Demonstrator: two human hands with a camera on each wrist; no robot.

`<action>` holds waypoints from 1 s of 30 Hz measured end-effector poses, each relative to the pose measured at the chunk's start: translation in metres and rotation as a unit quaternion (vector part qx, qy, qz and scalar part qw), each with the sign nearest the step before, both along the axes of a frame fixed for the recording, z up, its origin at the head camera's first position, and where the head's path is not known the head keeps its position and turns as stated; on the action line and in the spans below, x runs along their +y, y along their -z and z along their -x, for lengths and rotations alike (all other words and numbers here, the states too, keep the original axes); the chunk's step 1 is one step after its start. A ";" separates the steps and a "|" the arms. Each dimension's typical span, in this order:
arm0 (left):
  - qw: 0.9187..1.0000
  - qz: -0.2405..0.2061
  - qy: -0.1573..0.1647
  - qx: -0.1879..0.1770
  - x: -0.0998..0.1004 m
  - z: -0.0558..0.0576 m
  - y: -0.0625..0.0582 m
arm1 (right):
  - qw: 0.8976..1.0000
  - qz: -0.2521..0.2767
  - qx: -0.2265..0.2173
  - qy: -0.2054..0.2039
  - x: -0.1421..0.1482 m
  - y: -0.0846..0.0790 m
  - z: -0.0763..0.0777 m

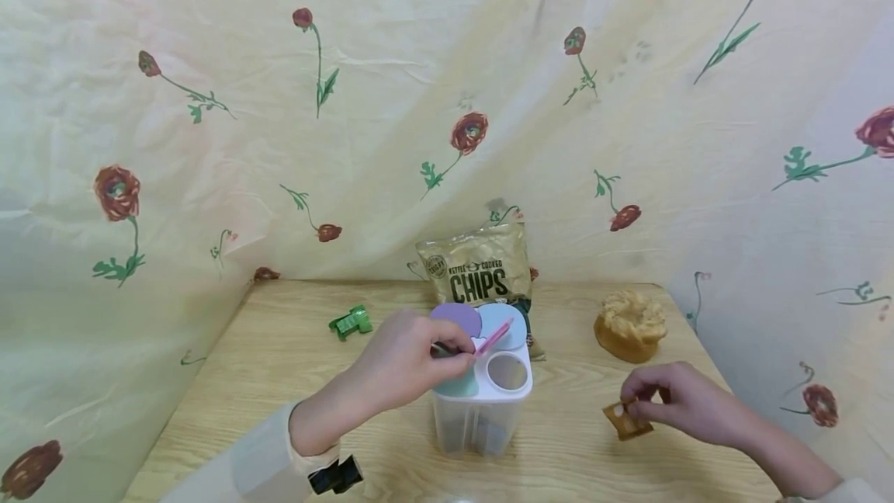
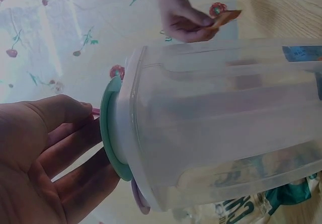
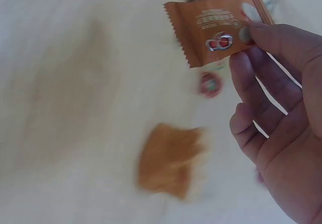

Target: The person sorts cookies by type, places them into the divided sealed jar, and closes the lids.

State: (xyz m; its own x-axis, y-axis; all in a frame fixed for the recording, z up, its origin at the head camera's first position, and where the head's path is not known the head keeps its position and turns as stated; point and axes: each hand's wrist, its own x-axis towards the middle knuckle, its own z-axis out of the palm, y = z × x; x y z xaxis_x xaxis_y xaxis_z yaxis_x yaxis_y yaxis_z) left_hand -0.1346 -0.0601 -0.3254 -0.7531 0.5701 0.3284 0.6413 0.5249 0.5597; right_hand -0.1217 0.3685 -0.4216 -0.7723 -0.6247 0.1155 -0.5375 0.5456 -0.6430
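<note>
My left hand pinches the rim of a pink round lid, which stands edge-on over a clear plastic container. That container has a white top with purple, pale blue and mint green lids. Its front right round opening is uncovered. To the right, above the table, my right hand holds a small orange-brown wrapped packet by one end, between thumb and fingers. In the left wrist view, the left fingers reach past the green lid.
A gold chips bag stands upright right behind the container. Left of it lies a green wrapped packet on the wooden table. A round bread-like bun sits at the back right. Flowered cloth hangs behind the table.
</note>
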 end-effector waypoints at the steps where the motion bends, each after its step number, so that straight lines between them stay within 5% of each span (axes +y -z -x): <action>1: 1.000 -0.001 0.002 0.001 0.000 0.000 0.000 | 1.000 0.003 0.018 -0.001 -0.006 -0.007 0.001; 10: 1.000 -0.010 0.007 0.013 -0.001 0.001 0.001 | 0.990 0.042 0.133 -0.025 -0.055 -0.065 0.009; 19: 1.000 -0.008 0.005 0.014 0.001 0.000 0.001 | 0.959 0.120 0.239 -0.092 -0.091 -0.100 0.010; 25: 1.000 -0.010 0.005 0.023 0.000 -0.001 0.001 | 0.948 0.161 0.257 -0.096 -0.116 -0.112 0.010; 30: 1.000 -0.007 0.003 0.022 0.001 -0.001 0.001 | 0.948 0.198 0.227 -0.101 -0.131 -0.106 0.015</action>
